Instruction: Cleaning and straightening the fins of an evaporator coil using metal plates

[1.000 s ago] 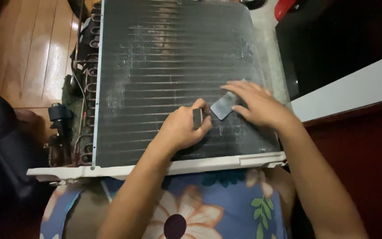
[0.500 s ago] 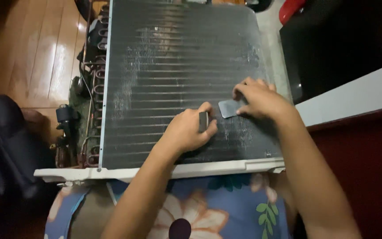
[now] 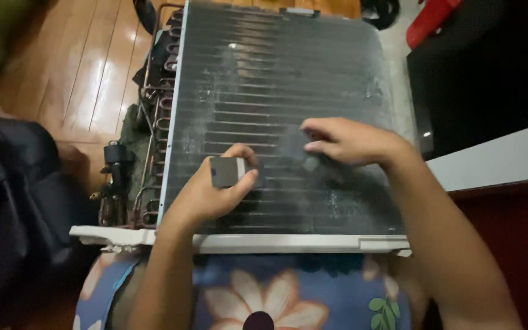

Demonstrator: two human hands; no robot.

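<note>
A large finned coil panel (image 3: 276,91) lies flat under both hands, dark metal with fine ribbing and long horizontal tube lines, streaked with pale dusty patches above and between the fingers. To the left of the left hand's fingers a stack of copper tube bends (image 3: 157,134) runs down the panel's edge, with a small black part (image 3: 116,153) and a dark cloth bundle (image 3: 13,201) farther out on the glossy wooden floor (image 3: 74,67). Below the wrists a white plastic frame edge (image 3: 245,242) borders the panel, and under it shows blue flowered fabric (image 3: 264,293). To the right of the right hand's fingers stand a black cabinet face (image 3: 490,67) and a white ledge (image 3: 496,159). Nothing lies between the camera and the hands. The left hand (image 3: 212,192) is curled, thumb and fingers clamped on a small dark block (image 3: 227,171) with a pale stripe down one side, held just above the fins. The right hand (image 3: 349,143) rests on the panel, fingers close together and bent, their tips pressing a thin dark grey sheet (image 3: 294,150) flat against the fins; the sheet is blurred and blends with the metal, so its outline is hard to tell. The block sits just left of the sheet, near it but apart.
</note>
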